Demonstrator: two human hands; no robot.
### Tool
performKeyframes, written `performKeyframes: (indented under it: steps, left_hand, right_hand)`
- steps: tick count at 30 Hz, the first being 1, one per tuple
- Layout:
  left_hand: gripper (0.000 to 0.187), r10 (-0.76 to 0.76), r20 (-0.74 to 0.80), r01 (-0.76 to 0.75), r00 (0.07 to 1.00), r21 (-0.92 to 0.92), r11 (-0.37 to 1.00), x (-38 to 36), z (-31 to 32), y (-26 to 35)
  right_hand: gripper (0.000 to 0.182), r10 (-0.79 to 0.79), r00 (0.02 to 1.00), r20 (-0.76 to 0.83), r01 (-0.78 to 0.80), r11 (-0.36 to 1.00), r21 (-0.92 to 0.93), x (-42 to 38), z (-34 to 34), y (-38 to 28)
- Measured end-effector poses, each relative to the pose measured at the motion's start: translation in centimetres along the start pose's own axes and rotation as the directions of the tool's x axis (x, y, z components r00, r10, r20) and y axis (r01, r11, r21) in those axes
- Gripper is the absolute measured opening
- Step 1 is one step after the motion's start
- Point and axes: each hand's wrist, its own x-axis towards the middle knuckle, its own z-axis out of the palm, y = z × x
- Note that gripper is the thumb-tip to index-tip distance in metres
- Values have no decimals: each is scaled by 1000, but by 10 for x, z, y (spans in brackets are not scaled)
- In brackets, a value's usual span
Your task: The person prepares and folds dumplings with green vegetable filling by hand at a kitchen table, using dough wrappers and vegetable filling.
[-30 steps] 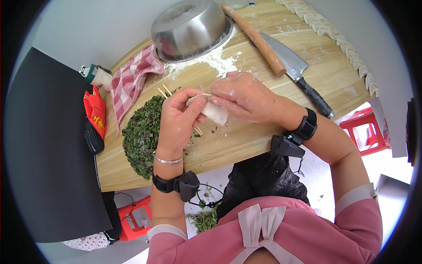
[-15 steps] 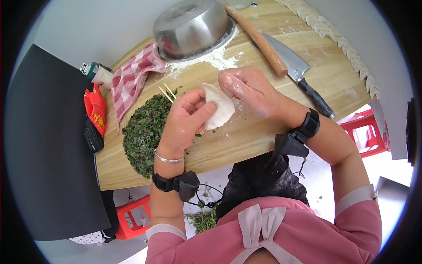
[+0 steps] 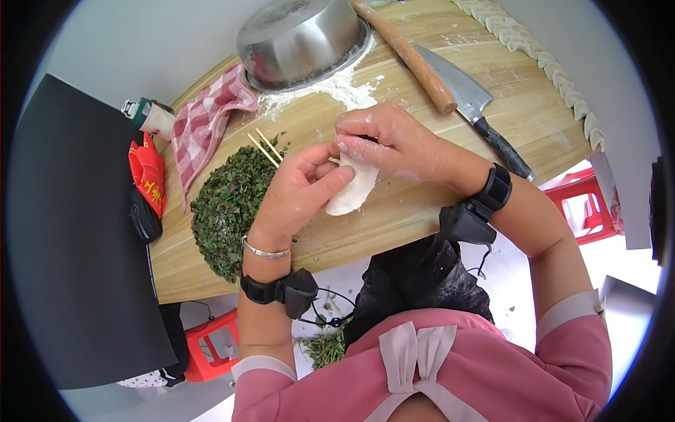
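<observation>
A folded dumpling (image 3: 355,188) of pale dough is held above the wooden table. My left hand (image 3: 304,184) is closed on its left side, thumb lying over the dough. At the upper edge, the floury fingertips of my right hand (image 3: 394,141) pinch the dough and meet my left fingers. Whatever is inside the fold is hidden. Just left of my left hand lies a big heap of chopped green leaves (image 3: 228,211), with a pair of chopsticks (image 3: 266,149) sticking out of it.
An upturned steel basin (image 3: 302,46) stands on spilled flour (image 3: 351,91). Beyond my right hand lie a rolling pin (image 3: 408,56) and a cleaver (image 3: 460,88). Finished dumplings (image 3: 555,74) line the table's right edge. A checked cloth (image 3: 211,119) and a bottle (image 3: 151,118) are at left.
My right hand has moved left and down onto the dumpling's upper edge and now pinches it. The dumpling has tilted and dropped slightly in my left hand.
</observation>
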Motion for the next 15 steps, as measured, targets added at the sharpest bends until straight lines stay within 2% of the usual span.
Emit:
performKeyframes:
  steps: [2, 6, 8, 12, 14, 15]
  left_hand:
    - [23, -115, 62, 112, 991, 43, 993, -2, -4, 8]
    - [22, -86, 22, 85, 996, 48, 995, -3, 0, 2]
    - [22, -40, 9, 40, 999, -36, 999, 1, -10, -12]
    - [21, -4, -18, 3, 1000, -63, 998, 2, -9, -11]
    - [21, -11, -30, 9, 999, -83, 996, 3, -9, -11]
    - [21, -9, -29, 7, 1000, -80, 997, 2, -7, -9]
  right_hand:
    - [32, -41, 999, -14, 41, 999, 6, -1, 2, 0]
    - [37, 42, 998, 49, -45, 997, 68, -1, -2, -5]
    - [37, 285, 955, 86, -297, 920, 257, -2, -4, -9]
    - [40, 223, 973, 65, -232, 912, 337, 0, -2, -9]
    - [36, 144, 989, 35, -147, 982, 115, 2, -4, -7]
    - [36, 142, 989, 33, -145, 983, 113, 2, -4, -5]
